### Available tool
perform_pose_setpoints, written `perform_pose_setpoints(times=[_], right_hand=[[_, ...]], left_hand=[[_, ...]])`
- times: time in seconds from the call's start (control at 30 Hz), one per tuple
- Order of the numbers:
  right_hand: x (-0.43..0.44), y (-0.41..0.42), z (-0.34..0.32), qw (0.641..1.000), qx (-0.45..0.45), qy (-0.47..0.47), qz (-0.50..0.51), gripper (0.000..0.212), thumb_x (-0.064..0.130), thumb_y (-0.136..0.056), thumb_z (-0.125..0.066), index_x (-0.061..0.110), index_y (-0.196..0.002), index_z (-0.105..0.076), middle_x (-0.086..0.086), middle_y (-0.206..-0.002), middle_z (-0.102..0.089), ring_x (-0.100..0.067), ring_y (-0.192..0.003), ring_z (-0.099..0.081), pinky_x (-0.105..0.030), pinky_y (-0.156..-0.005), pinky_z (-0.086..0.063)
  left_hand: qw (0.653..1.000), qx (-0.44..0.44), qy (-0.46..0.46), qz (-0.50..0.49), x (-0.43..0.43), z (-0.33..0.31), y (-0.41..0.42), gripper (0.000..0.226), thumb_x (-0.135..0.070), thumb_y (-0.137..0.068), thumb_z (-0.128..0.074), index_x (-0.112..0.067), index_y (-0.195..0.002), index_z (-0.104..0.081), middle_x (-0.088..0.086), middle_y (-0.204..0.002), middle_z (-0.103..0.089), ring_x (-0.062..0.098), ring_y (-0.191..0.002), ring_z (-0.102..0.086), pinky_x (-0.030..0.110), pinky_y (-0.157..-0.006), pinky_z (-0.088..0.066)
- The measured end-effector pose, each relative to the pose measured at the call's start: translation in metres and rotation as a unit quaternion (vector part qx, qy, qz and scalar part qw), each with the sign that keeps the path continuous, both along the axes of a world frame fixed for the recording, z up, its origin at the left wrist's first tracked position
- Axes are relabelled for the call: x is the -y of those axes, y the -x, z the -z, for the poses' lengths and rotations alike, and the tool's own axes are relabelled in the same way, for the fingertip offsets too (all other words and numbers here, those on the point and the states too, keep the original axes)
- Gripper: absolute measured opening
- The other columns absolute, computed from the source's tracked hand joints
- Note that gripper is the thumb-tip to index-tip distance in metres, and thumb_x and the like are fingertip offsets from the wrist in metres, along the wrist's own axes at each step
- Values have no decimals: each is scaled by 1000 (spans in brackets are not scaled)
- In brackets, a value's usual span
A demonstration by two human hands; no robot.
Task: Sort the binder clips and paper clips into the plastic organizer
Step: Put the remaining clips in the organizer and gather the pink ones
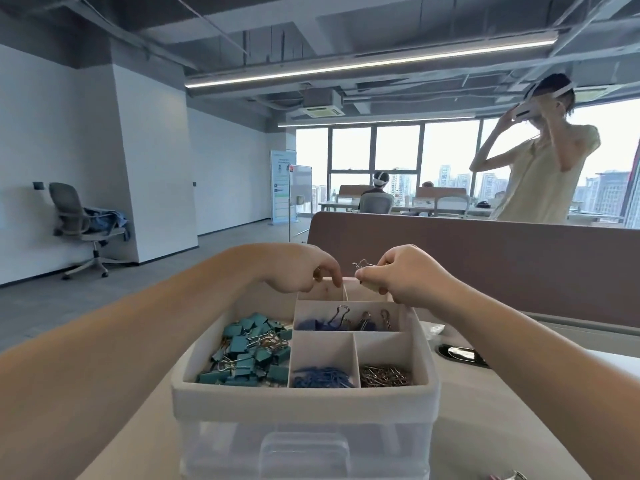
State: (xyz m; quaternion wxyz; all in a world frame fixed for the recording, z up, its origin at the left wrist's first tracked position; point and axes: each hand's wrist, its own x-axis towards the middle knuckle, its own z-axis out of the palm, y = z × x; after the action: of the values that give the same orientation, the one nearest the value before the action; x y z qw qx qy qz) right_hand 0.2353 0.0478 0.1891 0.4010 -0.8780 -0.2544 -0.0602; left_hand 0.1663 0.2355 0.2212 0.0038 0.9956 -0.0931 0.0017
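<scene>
A white plastic organizer (304, 398) with divided compartments stands on the table in front of me. Its left bin holds several teal binder clips (247, 351). A middle bin holds blue binder clips (337, 322), and the front bins hold blue paper clips (322, 377) and metal paper clips (384, 375). My right hand (405, 275) pinches a pale binder clip (365, 271) with silver handles above the far right compartment. My left hand (304, 271) hangs over the far left compartment with curled fingers; something small shows at its fingertips, too small to identify.
A brown desk partition (485, 258) rises just behind the organizer. A cable grommet (460, 355) sits in the white table to the right. A clip lies at the bottom right edge (509, 476). A person wearing a headset stands beyond the partition.
</scene>
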Motion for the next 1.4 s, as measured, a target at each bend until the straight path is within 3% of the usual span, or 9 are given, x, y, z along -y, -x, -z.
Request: perform_pose_setpoints(times=[0.17, 0.37, 0.5, 0.63, 0.73, 0.93, 1.03, 1.17, 1.4], right_hand=[[-2, -1, -3, 1000, -1, 31, -3, 37, 29, -82, -69, -7, -84, -71, -21, -73, -68, -18, -56, -48, -27, -54, -41], [-11, -1, -7, 1000, 5, 19, -5, 29, 28, -81, -69, -1, -78, -70, -9, -63, -56, -18, -52, -44, -25, -52, -38], [-20, 0, -10, 999, 12, 28, -15, 37, 31, -81, -70, -6, -85, -70, -9, -67, -58, -19, -59, -47, -30, -58, -41], [-35, 0, -13, 996, 20, 67, -55, 41, 36, -80, -75, -3, -90, -70, -18, -83, -71, -18, -63, -51, -32, -62, -45], [-49, 4, -16, 983, 68, 152, -80, 34, 39, -77, -79, 9, -88, -66, -4, -84, -66, -15, -68, -53, -26, -61, -43], [-73, 17, -19, 946, 102, 293, -98, 28, 21, -82, -76, 14, -109, -70, -1, -112, -64, -17, -85, -59, -23, -60, -44], [-80, 23, -25, 938, 116, 312, -98, 36, 12, -85, -71, 13, -121, -66, -1, -120, -61, -16, -88, -58, -23, -61, -45], [-85, 25, -27, 938, 114, 311, -103, 36, 7, -85, -68, 11, -120, -66, -2, -116, -63, -19, -82, -64, -22, -55, -49], [-66, 29, -25, 956, 123, 252, -86, 27, 1, -86, -57, 14, -105, -70, 1, -108, -67, -19, -97, -65, -33, -84, -56]], left_hand=[[996, 58, 60, -23, 0, 12, -11, 31, -7, -85, -62, -21, -110, -49, -9, -88, -52, 12, -77, -51, 25, -62, -40], [992, 114, 57, -14, 1, 20, -17, 18, -21, -83, -68, -20, -100, -62, -6, -95, -53, 15, -85, -54, 25, -63, -37], [991, 132, 39, -6, -7, 25, -14, 30, -40, -87, -67, -26, -114, -67, -5, -105, -50, 10, -85, -53, 24, -69, -37], [983, 162, 77, -34, -14, 22, -1, 27, -32, -91, -64, -21, -116, -67, -9, -99, -50, 0, -77, -47, 16, -64, -31], [979, 179, 86, -55, -19, 22, 11, 18, -28, -94, -61, -19, -108, -67, -10, -95, -53, 1, -78, -48, 17, -65, -33], [977, 175, 105, -68, -22, 27, 32, 15, -23, -97, -55, -18, -106, -66, -7, -98, -57, 9, -89, -53, 18, -68, -35], [977, 172, 104, -68, -21, 28, 37, 17, -23, -97, -54, -18, -107, -67, -2, -105, -62, 13, -93, -56, 22, -74, -38], [974, 182, 117, -66, -24, 26, 44, 19, -24, -97, -53, -15, -107, -67, -1, -104, -63, 14, -93, -57, 20, -71, -40], [970, 190, 142, -55, -19, 27, 59, 15, -24, -96, -54, -19, -103, -66, -7, -97, -60, 7, -86, -55, 15, -66, -37]])
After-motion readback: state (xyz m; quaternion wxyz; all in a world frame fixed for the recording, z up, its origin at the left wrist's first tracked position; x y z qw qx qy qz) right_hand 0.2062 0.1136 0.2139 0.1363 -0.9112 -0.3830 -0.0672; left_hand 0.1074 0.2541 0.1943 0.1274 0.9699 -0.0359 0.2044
